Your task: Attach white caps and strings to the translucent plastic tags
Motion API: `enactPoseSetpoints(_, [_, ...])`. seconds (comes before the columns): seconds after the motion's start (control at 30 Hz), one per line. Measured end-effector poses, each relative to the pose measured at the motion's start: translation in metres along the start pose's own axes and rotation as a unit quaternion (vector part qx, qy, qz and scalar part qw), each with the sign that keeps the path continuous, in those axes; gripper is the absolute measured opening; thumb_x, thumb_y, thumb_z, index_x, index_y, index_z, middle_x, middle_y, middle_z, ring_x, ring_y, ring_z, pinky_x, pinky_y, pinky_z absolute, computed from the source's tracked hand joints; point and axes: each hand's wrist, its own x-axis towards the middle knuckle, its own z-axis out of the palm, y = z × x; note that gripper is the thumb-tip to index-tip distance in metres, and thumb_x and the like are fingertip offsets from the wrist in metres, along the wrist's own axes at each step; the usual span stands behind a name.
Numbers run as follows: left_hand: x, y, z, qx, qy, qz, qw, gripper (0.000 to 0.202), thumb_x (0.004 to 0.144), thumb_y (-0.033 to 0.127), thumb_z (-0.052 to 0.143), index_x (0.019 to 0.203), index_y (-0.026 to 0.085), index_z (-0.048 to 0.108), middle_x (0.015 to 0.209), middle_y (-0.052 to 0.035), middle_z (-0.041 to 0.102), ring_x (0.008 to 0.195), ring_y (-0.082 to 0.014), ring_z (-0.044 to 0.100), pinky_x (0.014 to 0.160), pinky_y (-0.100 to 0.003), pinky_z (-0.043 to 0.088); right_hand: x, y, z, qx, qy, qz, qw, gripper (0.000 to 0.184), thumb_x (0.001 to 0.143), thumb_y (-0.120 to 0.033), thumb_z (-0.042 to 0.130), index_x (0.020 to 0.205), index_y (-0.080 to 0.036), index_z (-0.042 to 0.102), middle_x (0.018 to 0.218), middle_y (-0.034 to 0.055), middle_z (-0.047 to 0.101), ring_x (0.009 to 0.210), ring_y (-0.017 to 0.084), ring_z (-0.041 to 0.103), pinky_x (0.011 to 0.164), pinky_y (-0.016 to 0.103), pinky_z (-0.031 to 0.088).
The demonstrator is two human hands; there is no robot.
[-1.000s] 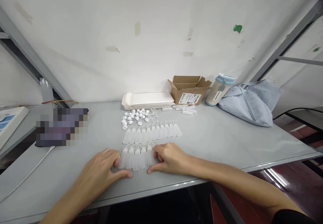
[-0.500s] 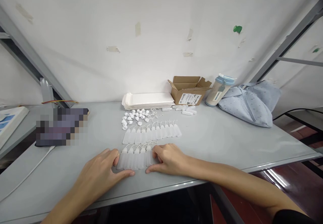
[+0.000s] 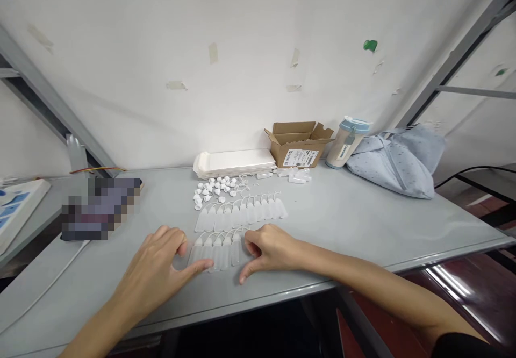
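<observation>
The light, soft plastic dropper bottles (image 3: 226,253) are flanked by the open left hand (image 3: 155,264) and right hand (image 3: 272,250), and are best held by their squeezable bodies.

Grey workbench (image 3: 355,223): dropper bottles (image 3: 242,215); white caps (image 3: 210,188); cardboard box (image 3: 298,145).

Dropper bottles (image 3: 217,253) are translucent white; the bag (image 3: 389,167) dotted pale blue.

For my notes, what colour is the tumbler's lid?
The lid is pale blue; the head view shows it best.
</observation>
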Motion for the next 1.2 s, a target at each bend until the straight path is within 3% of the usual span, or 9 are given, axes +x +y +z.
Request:
enactPoseSetpoints(0.13, [0.024,0.007,-0.005,-0.026,0.002,0.049,0.998,0.042,0.079,0.059,0.050,0.063,0.022,0.040,0.064,-0.0003,0.049,0.067,-0.0200,0.047,0.064,-0.032,0.037,-0.002,0.007,-0.017,-0.019,0.012,-0.052,0.998,0.051,0.073,-0.065,0.059,0.063,-0.018,0.046,0.050,-0.0062,0.042,0.047,0.007,0.038,0.050,0.020,0.026])
enactPoseSetpoints(0.2, [0.042,0.011,-0.003,-0.043,-0.018,0.073,0.996,0.037,0.083,0.054,0.047,0.065,0.021,0.043,0.069,-0.0016,0.053,0.073,-0.0211,0.049,0.066,-0.032,0.038,-0.003,0.017,-0.031,-0.049,0.069,-0.058,0.995,0.048,0.082,-0.062,0.052,0.064,-0.017,0.047,0.051,-0.0051,0.043,0.047,0.008,0.036,0.051,0.021,0.026])
enactPoseSetpoints(0.3, [0.077,0.016,0.005,-0.084,-0.041,0.084,0.992,0.030,0.086,0.046,0.043,0.071,0.021,0.049,0.077,-0.0034,0.059,0.082,-0.0225,0.051,0.068,-0.032,0.040,-0.005,0.041,-0.055,-0.090,0.180,-0.014,0.979,0.044,0.093,-0.051,0.039,0.065,-0.017,0.048,0.055,-0.0025,0.046,0.049,0.009,0.038,0.053,0.022,0.027])
enactPoseSetpoints(0.4, [0.115,0.021,0.017,-0.098,-0.057,0.118,0.987,0.024,0.087,0.036,0.041,0.078,0.020,0.056,0.085,-0.0050,0.062,0.088,-0.0237,0.052,0.072,-0.033,0.041,-0.004,0.070,-0.073,-0.137,0.257,0.060,0.955,0.036,0.094,-0.039,0.040,0.067,-0.018,0.050,0.059,-0.0002,0.051,0.054,0.011,0.043,0.056,0.022,0.031])
enactPoseSetpoints(0.53, [0.157,0.031,0.036,-0.036,-0.052,0.177,0.982,0.023,0.086,0.026,0.043,0.088,0.018,0.065,0.084,-0.0078,0.063,0.090,-0.0261,0.051,0.077,-0.036,0.041,-0.004,0.105,-0.084,-0.195,0.266,0.135,0.934,0.013,0.088,-0.017,0.047,0.081,-0.016,0.057,0.085,0.0075,0.064,0.073,0.016,0.055,0.065,0.024,0.038])
enactPoseSetpoints(0.63, [0.177,0.039,0.047,0.033,-0.053,0.214,0.975,0.027,0.084,0.021,0.045,0.098,0.017,0.068,0.086,-0.0110,0.062,0.094,-0.0291,0.050,0.077,-0.038,0.041,-0.005,0.123,-0.089,-0.210,0.268,0.158,0.927,0.016,0.085,-0.007,0.046,0.086,-0.015,0.060,0.093,0.0106,0.066,0.089,0.021,0.057,0.073,0.028,0.041])
enactPoseSetpoints(0.9, [0.193,0.044,0.051,0.058,-0.094,0.241,0.964,0.019,0.075,0.022,0.057,0.084,0.019,0.074,0.082,-0.0122,0.060,0.092,-0.0308,0.049,0.074,-0.037,0.041,-0.008,0.144,-0.094,-0.222,0.254,0.202,0.919,0.018,0.079,-0.009,0.058,0.096,-0.013,0.063,0.106,0.0123,0.066,0.102,0.025,0.056,0.081,0.033,0.043])
enactPoseSetpoints(1.2, [0.192,0.042,0.054,-0.004,-0.068,0.229,0.971,0.016,0.075,0.021,0.055,0.072,0.020,0.071,0.079,-0.0091,0.061,0.089,-0.0275,0.052,0.074,-0.036,0.043,-0.006,0.142,-0.090,-0.209,0.259,0.204,0.921,0.022,0.077,-0.008,0.057,0.098,-0.013,0.060,0.103,0.0145,0.064,0.104,0.026,0.054,0.082,0.033,0.042])
